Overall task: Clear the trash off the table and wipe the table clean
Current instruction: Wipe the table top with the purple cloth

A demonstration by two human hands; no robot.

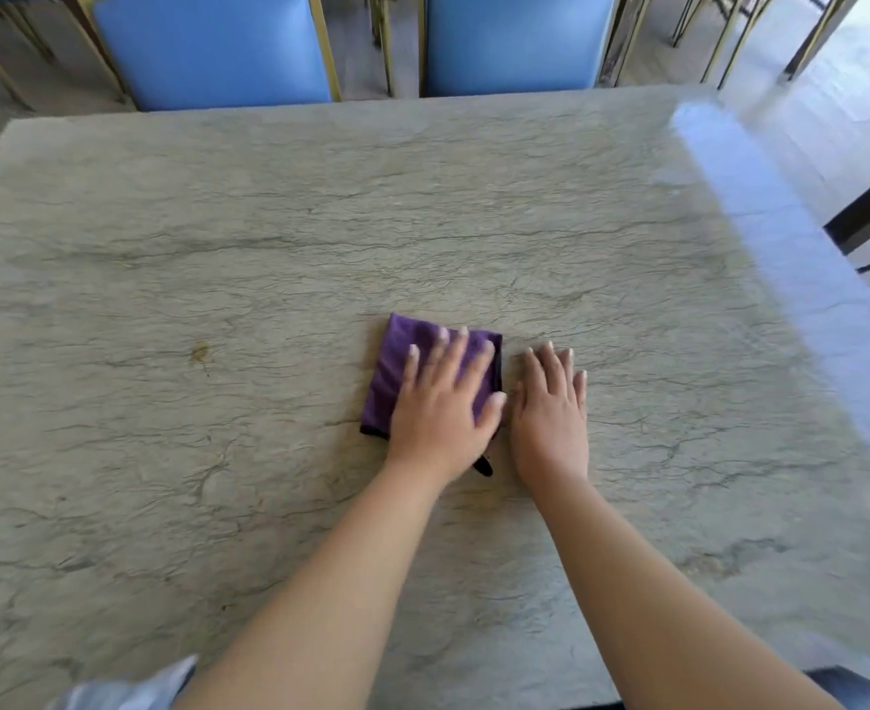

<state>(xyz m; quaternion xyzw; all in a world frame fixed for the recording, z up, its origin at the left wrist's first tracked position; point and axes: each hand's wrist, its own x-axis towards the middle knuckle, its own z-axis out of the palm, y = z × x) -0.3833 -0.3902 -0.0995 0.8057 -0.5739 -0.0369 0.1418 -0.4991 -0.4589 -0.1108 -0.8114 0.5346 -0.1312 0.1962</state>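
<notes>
Your left hand (440,402) is pressing flat, fingers spread, on the purple cloth (412,371) near the centre of the surface (269,222); your right hand (551,402) is resting flat beside it. The brown stain (200,352) at nine o'clock is risking being missed, I think.

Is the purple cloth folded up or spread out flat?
Folded. The purple cloth is a small neat rectangle with a doubled edge, lying under the left hand on the table.

cloth (412,361): purple, black edge | table (269,222): grey-veined beige | chairs (212,48): blue
</notes>
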